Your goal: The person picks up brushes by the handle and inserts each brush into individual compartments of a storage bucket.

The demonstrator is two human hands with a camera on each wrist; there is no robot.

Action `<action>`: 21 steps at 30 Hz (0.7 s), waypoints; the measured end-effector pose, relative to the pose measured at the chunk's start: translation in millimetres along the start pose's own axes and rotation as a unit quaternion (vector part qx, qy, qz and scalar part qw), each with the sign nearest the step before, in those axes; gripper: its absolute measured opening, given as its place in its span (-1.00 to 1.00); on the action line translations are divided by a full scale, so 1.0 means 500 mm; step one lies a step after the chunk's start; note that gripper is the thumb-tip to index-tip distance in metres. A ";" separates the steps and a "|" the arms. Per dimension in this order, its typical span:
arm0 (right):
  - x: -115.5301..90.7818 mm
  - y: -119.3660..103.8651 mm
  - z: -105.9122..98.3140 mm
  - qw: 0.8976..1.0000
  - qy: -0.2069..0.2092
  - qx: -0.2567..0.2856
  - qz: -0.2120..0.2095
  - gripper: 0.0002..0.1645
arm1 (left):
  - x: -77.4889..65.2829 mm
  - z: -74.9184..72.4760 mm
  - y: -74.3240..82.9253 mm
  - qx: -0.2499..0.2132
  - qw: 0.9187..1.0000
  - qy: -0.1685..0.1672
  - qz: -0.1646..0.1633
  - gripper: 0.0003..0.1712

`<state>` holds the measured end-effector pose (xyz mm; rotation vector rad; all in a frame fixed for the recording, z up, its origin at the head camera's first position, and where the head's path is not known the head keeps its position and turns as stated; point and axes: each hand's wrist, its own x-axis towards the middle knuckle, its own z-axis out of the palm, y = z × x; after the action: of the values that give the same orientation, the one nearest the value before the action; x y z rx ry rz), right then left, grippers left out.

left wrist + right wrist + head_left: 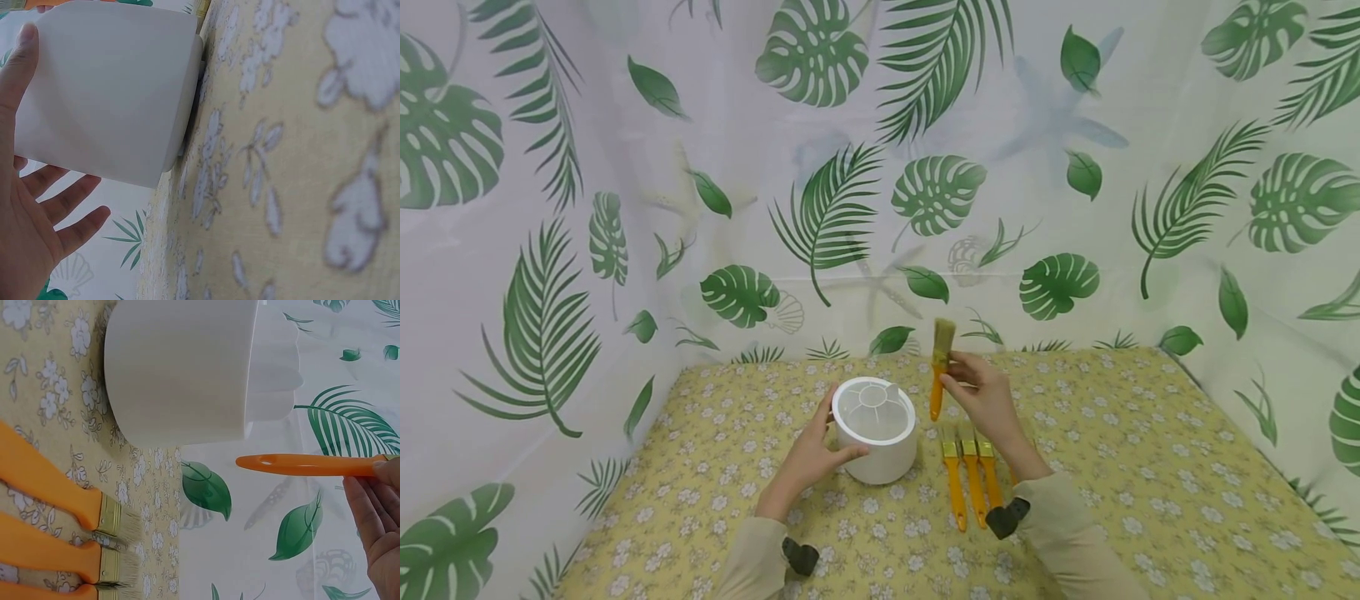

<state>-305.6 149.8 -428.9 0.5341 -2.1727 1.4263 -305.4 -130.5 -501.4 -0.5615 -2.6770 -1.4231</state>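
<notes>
A round white organizer [880, 461] stands on the table, its open top showing a divider with a ring at the centre and spokes. My left hand [811, 457] holds it by the side, thumb toward me and fingers around the far left; the left wrist view shows some fingers spread off the wall [106, 94]. To its right, my right hand [988, 402] pinches a paintbrush [937, 393] near its ferrule, bristles up, the orange handle pointing down. In the right wrist view the handle tip [250, 462] is apart from the organizer.
Several more orange-handled paintbrushes [955, 492] lie side by side below my right hand, bristles away from me; my forearm partly covers one. A flowered yellow cloth [700, 500] covers the table. Leaf-patterned white sheeting [850, 125] hangs behind and at the sides.
</notes>
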 end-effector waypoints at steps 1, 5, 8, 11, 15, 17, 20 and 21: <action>0.000 0.000 0.000 1.000 0.000 0.002 0.001 -0.55 | 0.000 0.000 0.000 0.000 1.000 0.000 0.001 0.25; 0.002 0.000 0.001 1.000 -0.002 0.007 0.010 -0.55 | 0.001 0.001 -0.001 0.003 1.000 -0.001 0.001 0.25; 0.003 -0.005 0.000 1.000 -0.008 0.003 0.017 -0.55 | 0.001 0.002 -0.001 0.005 1.000 0.000 -0.001 0.25; 0.005 -0.012 -0.001 1.000 -0.013 0.003 0.020 -0.55 | 0.001 0.002 -0.002 0.007 1.000 0.001 -0.002 0.25; 0.006 -0.040 -0.004 1.000 -0.018 0.011 0.013 -0.57 | 0.000 0.003 -0.003 0.005 1.000 0.002 -0.001 0.25; 0.006 -0.062 -0.005 1.000 -0.018 0.013 0.010 -0.58 | 0.000 0.003 -0.003 0.004 1.000 0.002 -0.001 0.25; 0.005 -0.095 -0.006 1.000 -0.017 0.007 0.010 -0.60 | -0.001 0.003 -0.002 0.002 1.000 0.003 -0.001 0.24; 0.005 -0.100 -0.005 1.000 -0.017 0.006 0.013 -0.60 | -0.001 0.003 -0.001 0.002 1.000 0.004 -0.001 0.24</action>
<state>-278.9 133.2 -389.9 0.5395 -2.2056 1.4544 -304.9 -129.6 -502.9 -0.5532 -2.6743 -1.4179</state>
